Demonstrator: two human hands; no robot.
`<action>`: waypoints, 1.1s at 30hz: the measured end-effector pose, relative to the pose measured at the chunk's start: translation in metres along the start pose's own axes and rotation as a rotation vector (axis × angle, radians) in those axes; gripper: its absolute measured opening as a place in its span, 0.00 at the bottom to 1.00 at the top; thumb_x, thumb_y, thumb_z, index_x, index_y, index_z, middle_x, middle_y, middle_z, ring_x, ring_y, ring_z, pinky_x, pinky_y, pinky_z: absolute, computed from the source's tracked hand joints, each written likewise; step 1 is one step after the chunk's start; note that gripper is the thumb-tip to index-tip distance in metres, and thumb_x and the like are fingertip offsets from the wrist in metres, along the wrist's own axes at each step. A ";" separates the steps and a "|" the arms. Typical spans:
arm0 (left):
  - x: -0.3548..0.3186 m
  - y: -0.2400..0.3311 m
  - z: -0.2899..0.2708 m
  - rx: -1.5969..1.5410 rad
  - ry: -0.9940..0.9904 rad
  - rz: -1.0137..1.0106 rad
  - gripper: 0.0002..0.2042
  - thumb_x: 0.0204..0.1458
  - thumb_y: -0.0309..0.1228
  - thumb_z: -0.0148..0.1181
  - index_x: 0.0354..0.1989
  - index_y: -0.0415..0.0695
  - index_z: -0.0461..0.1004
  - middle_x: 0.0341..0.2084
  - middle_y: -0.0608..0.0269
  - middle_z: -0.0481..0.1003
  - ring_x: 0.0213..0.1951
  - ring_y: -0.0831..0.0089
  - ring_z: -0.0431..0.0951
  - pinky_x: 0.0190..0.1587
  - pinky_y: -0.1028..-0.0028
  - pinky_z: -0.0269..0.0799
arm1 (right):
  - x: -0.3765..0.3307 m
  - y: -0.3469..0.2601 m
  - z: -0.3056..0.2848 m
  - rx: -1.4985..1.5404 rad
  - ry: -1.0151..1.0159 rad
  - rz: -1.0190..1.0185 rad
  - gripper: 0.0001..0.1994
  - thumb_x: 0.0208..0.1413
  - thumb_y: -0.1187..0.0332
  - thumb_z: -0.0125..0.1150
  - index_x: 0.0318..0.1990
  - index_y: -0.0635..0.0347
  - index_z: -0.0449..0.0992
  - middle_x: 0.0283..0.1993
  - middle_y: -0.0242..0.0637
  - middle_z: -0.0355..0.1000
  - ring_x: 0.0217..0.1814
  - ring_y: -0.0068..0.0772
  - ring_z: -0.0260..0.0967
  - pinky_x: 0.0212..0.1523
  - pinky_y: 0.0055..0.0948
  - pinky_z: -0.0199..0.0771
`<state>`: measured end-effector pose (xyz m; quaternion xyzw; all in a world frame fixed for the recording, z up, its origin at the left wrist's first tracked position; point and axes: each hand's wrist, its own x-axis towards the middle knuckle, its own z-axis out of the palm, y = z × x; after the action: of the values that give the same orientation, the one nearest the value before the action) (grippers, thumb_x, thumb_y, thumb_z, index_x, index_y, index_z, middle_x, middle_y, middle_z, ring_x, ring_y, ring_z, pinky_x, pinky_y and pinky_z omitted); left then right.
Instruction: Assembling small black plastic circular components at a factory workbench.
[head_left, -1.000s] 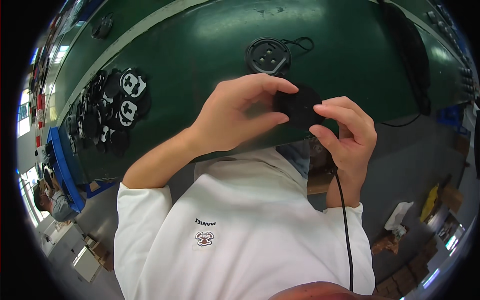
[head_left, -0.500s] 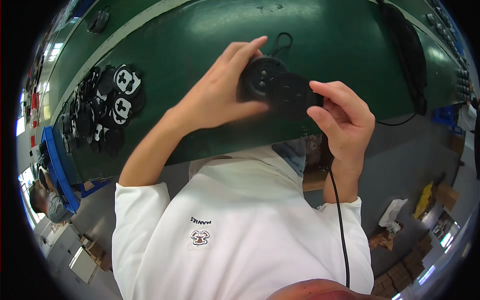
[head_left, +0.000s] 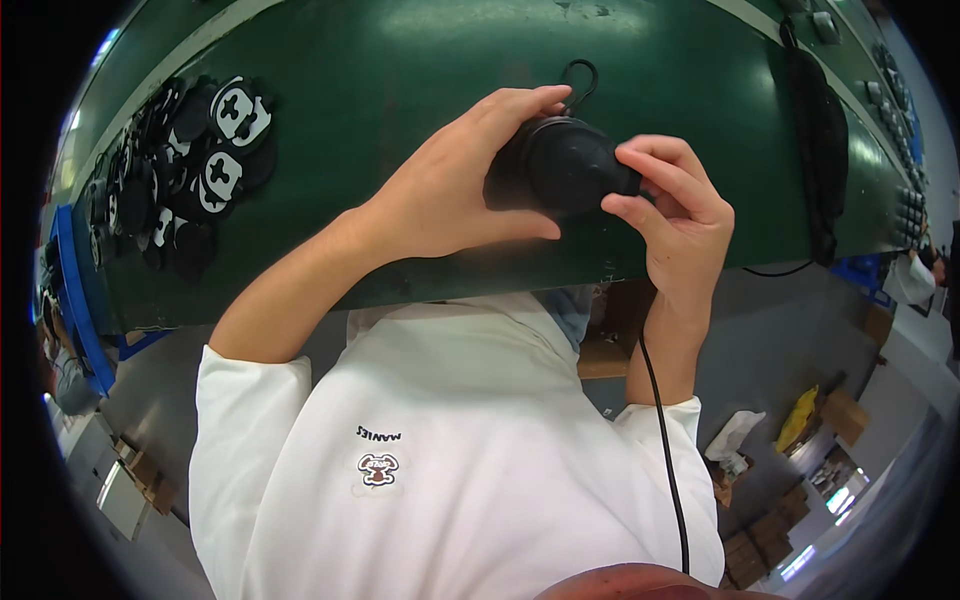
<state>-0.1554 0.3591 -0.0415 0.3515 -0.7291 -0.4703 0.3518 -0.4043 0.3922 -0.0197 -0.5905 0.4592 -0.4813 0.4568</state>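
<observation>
A round black device (head_left: pixel 515 165) with a black loop cord (head_left: pixel 582 80) at its far side is on the green table. My left hand (head_left: pixel 465 170) curves around its left side, fingers at the far edge and thumb stretched along the near side. Over the device's face lies a round black cover (head_left: pixel 572 165). My right hand (head_left: pixel 675 195) pinches the tab at the cover's right edge between thumb and fingers. Whether the cover is pressed down fully, I cannot tell.
On the left of the green table (head_left: pixel 400 100) lies a heap of black discs (head_left: pixel 150 180), several with white patterned faces. A long black bag (head_left: pixel 820 150) lies at the right. Beyond the left edge is a blue bin (head_left: pixel 80 300); a black cable (head_left: pixel 665 440) hangs by my right arm.
The cover in my right hand has moved left over the device's face, hiding the metal screws seen there before. My left hand stays around the device.
</observation>
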 end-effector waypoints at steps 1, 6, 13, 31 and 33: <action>0.000 -0.002 0.000 -0.015 0.006 0.002 0.49 0.41 0.27 0.83 0.75 0.44 0.64 0.65 0.54 0.73 0.63 0.59 0.76 0.70 0.62 0.70 | 0.001 0.004 0.002 -0.010 0.006 0.002 0.19 0.45 0.81 0.80 0.48 0.67 0.88 0.49 0.38 0.80 0.44 0.29 0.74 0.44 0.21 0.75; 0.001 -0.008 -0.003 -0.041 0.030 0.018 0.44 0.42 0.29 0.84 0.71 0.43 0.69 0.63 0.55 0.76 0.61 0.60 0.78 0.68 0.63 0.73 | 0.004 0.015 0.005 -0.025 0.009 0.024 0.19 0.45 0.81 0.80 0.48 0.67 0.88 0.54 0.41 0.80 0.51 0.32 0.75 0.48 0.23 0.75; 0.002 -0.006 -0.006 -0.005 0.020 0.044 0.38 0.44 0.28 0.82 0.67 0.42 0.74 0.63 0.56 0.77 0.59 0.60 0.79 0.65 0.65 0.75 | 0.011 0.014 -0.002 0.006 -0.043 0.067 0.19 0.45 0.80 0.80 0.48 0.66 0.88 0.56 0.42 0.79 0.54 0.33 0.75 0.49 0.24 0.75; 0.003 0.001 -0.003 0.077 0.039 0.113 0.34 0.45 0.28 0.81 0.64 0.41 0.77 0.63 0.56 0.77 0.59 0.59 0.79 0.65 0.64 0.75 | 0.013 0.005 -0.001 -0.110 -0.073 0.119 0.18 0.46 0.79 0.80 0.47 0.65 0.89 0.56 0.39 0.79 0.52 0.29 0.75 0.49 0.22 0.76; 0.006 0.008 -0.003 0.284 0.091 0.250 0.31 0.46 0.27 0.79 0.62 0.41 0.78 0.61 0.56 0.78 0.58 0.59 0.80 0.63 0.64 0.77 | 0.015 -0.002 -0.001 -0.123 -0.082 0.155 0.17 0.47 0.79 0.80 0.47 0.65 0.88 0.56 0.39 0.80 0.51 0.28 0.75 0.49 0.22 0.77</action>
<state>-0.1570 0.3554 -0.0317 0.3253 -0.8093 -0.2991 0.3869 -0.4033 0.3781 -0.0157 -0.5993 0.5133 -0.3909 0.4740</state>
